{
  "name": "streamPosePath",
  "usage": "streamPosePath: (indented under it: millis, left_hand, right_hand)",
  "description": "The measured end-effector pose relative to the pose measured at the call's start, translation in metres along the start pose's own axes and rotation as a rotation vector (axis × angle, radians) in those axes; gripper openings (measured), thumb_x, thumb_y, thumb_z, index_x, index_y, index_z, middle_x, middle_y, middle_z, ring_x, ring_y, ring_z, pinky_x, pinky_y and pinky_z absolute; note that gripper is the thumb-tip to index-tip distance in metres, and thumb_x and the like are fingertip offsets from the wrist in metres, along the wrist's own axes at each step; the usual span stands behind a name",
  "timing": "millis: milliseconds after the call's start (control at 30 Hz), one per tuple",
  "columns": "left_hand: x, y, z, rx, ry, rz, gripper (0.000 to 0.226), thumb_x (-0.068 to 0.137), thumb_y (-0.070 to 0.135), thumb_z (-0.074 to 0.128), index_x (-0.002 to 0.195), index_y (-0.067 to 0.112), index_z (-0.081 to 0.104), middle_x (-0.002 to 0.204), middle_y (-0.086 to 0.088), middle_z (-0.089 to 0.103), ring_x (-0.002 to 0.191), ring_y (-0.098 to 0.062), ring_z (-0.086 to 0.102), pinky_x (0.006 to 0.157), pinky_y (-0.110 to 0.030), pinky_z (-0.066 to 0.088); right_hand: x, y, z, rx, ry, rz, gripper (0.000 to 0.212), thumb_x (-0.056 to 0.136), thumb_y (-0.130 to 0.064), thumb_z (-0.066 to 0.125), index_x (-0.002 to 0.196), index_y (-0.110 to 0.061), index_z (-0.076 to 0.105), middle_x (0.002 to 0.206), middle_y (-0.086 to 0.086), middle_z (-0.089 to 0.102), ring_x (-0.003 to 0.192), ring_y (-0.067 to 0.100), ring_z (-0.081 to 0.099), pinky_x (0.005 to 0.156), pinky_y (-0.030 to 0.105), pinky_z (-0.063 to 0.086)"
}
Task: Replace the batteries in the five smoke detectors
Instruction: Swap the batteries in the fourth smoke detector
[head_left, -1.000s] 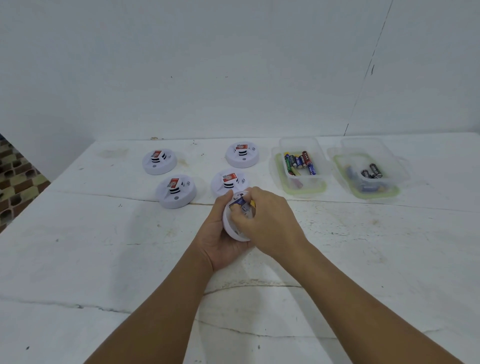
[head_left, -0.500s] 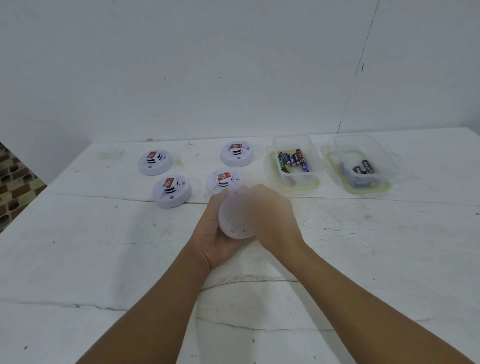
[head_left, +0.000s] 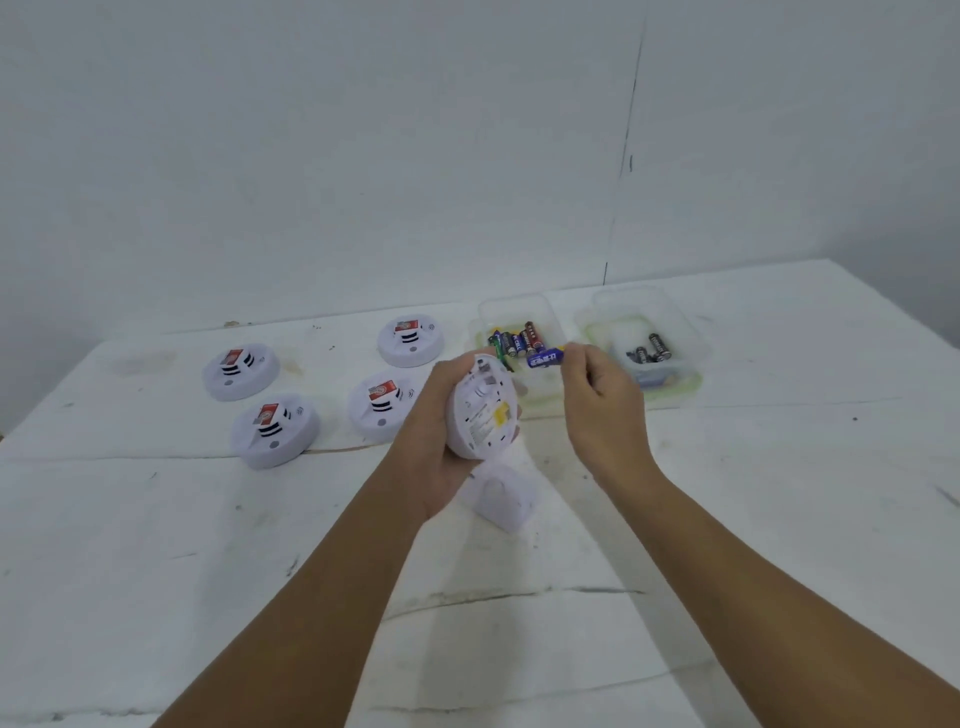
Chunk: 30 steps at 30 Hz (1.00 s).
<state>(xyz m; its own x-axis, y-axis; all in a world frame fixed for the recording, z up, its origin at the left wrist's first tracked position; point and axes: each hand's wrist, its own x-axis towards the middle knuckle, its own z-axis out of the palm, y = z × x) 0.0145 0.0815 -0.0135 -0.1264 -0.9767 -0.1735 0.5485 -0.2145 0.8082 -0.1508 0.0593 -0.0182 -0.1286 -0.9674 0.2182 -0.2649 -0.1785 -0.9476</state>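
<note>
Right hand (head_left: 597, 400) has pulled away from the detector (head_left: 483, 410), now pinching a blue battery (head_left: 545, 358) near the trays. Left hand (head_left: 441, 431) grips the detector above the worktop (head_left: 156, 545). Likely an old cell out; four detectors wait.

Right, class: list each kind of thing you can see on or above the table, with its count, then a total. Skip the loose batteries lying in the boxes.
Smoke detectors: 5 (4 on the table, 1 in the left hand)
Clear plastic boxes: 2
Blue battery in the right hand: 1
White cover piece on the table: 1
Total: 9
</note>
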Motion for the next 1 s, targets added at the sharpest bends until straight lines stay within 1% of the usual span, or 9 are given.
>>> streamPosePath:
  millis: [133,200,300,500,567,633,733,833,1000]
  left_hand:
    - [0.019,-0.007,0.029,0.008,-0.066,-0.084,0.025,0.090,0.042,0.066,0.103,0.024,0.076,0.111,-0.005,0.069,0.103,-0.028,0.062,0.101,-0.044,0.048]
    - [0.027,-0.010,0.045,-0.014,-0.084,-0.124,0.027,0.085,0.042,0.073,0.104,0.023,0.073,0.109,-0.003,0.069,0.098,-0.025,0.065,0.100,-0.043,0.049]
    - [0.040,-0.018,0.058,-0.046,-0.130,-0.164,0.028,0.087,0.044,0.071,0.107,0.024,0.070,0.111,-0.004,0.067,0.093,-0.025,0.067,0.098,-0.042,0.049]
    - [0.054,-0.024,0.067,-0.047,-0.156,-0.177,0.038,0.087,0.045,0.070,0.118,0.023,0.067,0.111,-0.004,0.071,0.093,-0.024,0.072,0.108,-0.048,0.045]
    - [0.057,-0.025,0.066,-0.051,-0.155,-0.176,0.043,0.085,0.046,0.071,0.121,0.023,0.067,0.113,-0.005,0.072,0.094,-0.026,0.073,0.106,-0.048,0.047]
    - [0.058,-0.026,0.065,-0.047,-0.152,-0.167,0.044,0.086,0.047,0.068,0.122,0.022,0.067,0.114,-0.005,0.072,0.095,-0.026,0.073,0.106,-0.048,0.048]
    - [0.058,-0.028,0.061,-0.038,-0.133,-0.165,0.042,0.091,0.047,0.066,0.124,0.021,0.067,0.117,-0.005,0.072,0.100,-0.026,0.072,0.107,-0.049,0.048]
    - [0.059,-0.031,0.055,-0.046,-0.111,-0.175,0.041,0.094,0.047,0.062,0.125,0.021,0.068,0.123,-0.006,0.070,0.111,-0.027,0.067,0.103,-0.048,0.050]
    - [0.054,-0.030,0.049,-0.097,-0.070,-0.179,0.039,0.100,0.045,0.055,0.128,0.022,0.069,0.127,-0.003,0.071,0.122,-0.027,0.062,0.108,-0.050,0.046]
  right_hand:
    - [0.031,0.018,-0.040,-0.214,0.057,-0.054,0.038,0.111,-0.029,0.039,0.077,-0.027,0.055,0.062,-0.009,0.044,0.059,0.007,0.042,0.057,0.027,0.033]
    - [0.048,0.027,-0.058,-0.335,0.075,-0.067,0.034,0.111,-0.031,0.037,0.098,-0.033,0.069,0.076,-0.011,0.060,0.073,0.005,0.057,0.064,0.030,0.042]
    - [0.069,0.040,-0.076,-0.552,0.055,-0.079,0.037,0.112,-0.036,0.033,0.115,-0.034,0.070,0.099,-0.006,0.068,0.093,0.018,0.065,0.078,0.039,0.051]
    - [0.092,0.054,-0.094,-0.863,-0.043,-0.079,0.030,0.111,-0.041,0.035,0.113,-0.040,0.065,0.092,-0.003,0.060,0.094,0.026,0.064,0.085,0.041,0.040]
    - [0.096,0.055,-0.097,-0.886,-0.068,-0.046,0.030,0.110,-0.042,0.040,0.129,-0.040,0.064,0.105,0.000,0.062,0.104,0.026,0.064,0.088,0.040,0.034]
    - [0.097,0.052,-0.099,-0.852,-0.057,-0.032,0.035,0.109,-0.039,0.043,0.140,-0.037,0.060,0.112,0.002,0.064,0.109,0.026,0.062,0.092,0.040,0.033]
    - [0.097,0.048,-0.098,-0.673,-0.071,0.004,0.047,0.104,-0.030,0.036,0.148,-0.031,0.054,0.102,0.004,0.062,0.110,0.025,0.057,0.099,0.043,0.034]
    - [0.100,0.042,-0.095,-0.639,-0.168,0.023,0.058,0.101,-0.016,0.032,0.158,-0.025,0.038,0.103,0.006,0.057,0.109,0.028,0.049,0.093,0.043,0.031]
    - [0.104,0.044,-0.090,-0.582,-0.228,0.064,0.080,0.104,-0.008,0.043,0.167,-0.029,-0.002,0.123,0.009,0.065,0.106,0.031,0.062,0.099,0.049,0.051]
